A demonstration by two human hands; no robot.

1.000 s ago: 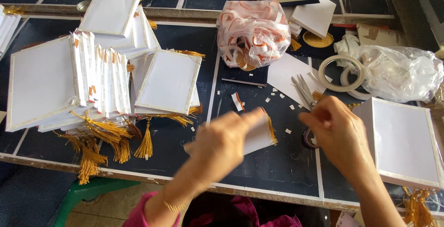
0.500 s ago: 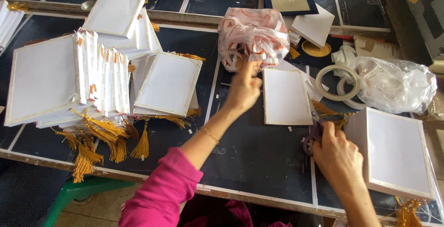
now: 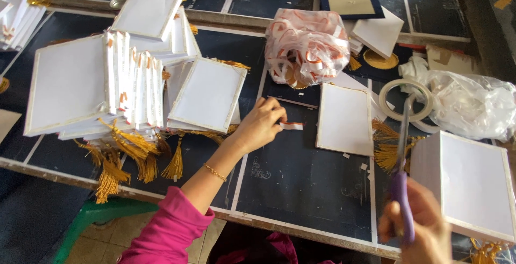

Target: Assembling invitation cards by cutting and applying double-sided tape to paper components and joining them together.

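My left hand (image 3: 261, 125) reaches over the dark table and pinches a small white and orange strip (image 3: 291, 126) that lies just left of a flat white card (image 3: 345, 119). My right hand (image 3: 416, 229) is low at the right and holds purple-handled scissors (image 3: 402, 159) with the blades pointing up toward a ring of tape (image 3: 405, 99). A clear bag stuffed with white and orange strips (image 3: 306, 46) sits behind the left hand.
Stacks of white cards with gold tassels (image 3: 115, 89) fill the left side. A white card stack (image 3: 466, 182) stands by the right hand. A crumpled clear plastic bag (image 3: 473, 102) lies at the right. The table's near edge (image 3: 301, 232) runs across the bottom.
My left hand has drawn back from the bag of strips, now pinching one strip on the table. My right hand has picked up the scissors and raised them.
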